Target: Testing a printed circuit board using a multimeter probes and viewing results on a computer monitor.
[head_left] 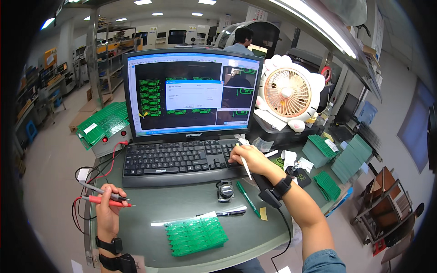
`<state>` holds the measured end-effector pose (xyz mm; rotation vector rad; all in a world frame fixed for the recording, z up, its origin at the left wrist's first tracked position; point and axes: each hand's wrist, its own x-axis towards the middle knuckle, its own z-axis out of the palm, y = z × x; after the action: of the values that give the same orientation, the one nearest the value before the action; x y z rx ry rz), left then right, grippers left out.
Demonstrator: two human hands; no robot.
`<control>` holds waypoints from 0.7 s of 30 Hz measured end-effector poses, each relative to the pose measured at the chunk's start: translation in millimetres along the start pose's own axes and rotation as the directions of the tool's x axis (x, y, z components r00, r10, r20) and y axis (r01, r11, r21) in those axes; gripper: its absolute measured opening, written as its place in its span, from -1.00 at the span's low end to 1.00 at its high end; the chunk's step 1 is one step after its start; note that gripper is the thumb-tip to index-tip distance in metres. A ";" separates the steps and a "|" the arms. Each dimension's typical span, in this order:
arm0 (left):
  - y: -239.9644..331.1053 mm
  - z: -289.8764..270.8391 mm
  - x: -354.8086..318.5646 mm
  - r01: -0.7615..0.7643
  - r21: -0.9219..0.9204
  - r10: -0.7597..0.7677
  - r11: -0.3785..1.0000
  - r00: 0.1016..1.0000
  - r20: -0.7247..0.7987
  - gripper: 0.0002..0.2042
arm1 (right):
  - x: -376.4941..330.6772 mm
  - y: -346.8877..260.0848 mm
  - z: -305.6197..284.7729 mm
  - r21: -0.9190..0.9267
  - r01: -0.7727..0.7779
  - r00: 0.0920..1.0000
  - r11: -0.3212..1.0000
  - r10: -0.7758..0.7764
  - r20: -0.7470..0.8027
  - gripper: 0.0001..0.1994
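Note:
My left hand (107,207) is closed round two test probes, a red probe (102,200) and a grey probe (101,191), their metal tips pointing right over the desk. My right hand (250,158) rests at the number pad of the black keyboard (182,160), fingers curled, with a slim white stick (245,163) held in it; its exact kind is unclear. On the monitor (150,91) a pale dialog box lies over green board pictures. A stack of green circuit board panels (195,235) lies on the desk between my forearms.
Pens, including a green pen (248,199), and a small black device with a round knob (225,191) lie before the keyboard. More green boards (102,123) rest on a box at left. A white fan (287,93) stands right of the monitor, with racked boards (349,159) beyond.

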<state>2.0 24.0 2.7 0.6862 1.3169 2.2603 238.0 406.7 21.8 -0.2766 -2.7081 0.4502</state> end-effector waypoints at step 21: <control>3.0 2.5 1.0 0.001 0.021 -0.002 1.000 1.000 0.017 -0.80 | 11.7 9.7 9.2 -0.030 -0.076 0.996 0.997 0.074 -0.056 -0.85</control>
<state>2.3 24.9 6.6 0.7102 1.3344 2.2373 225.0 416.1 14.3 -0.3948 -2.6607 0.4142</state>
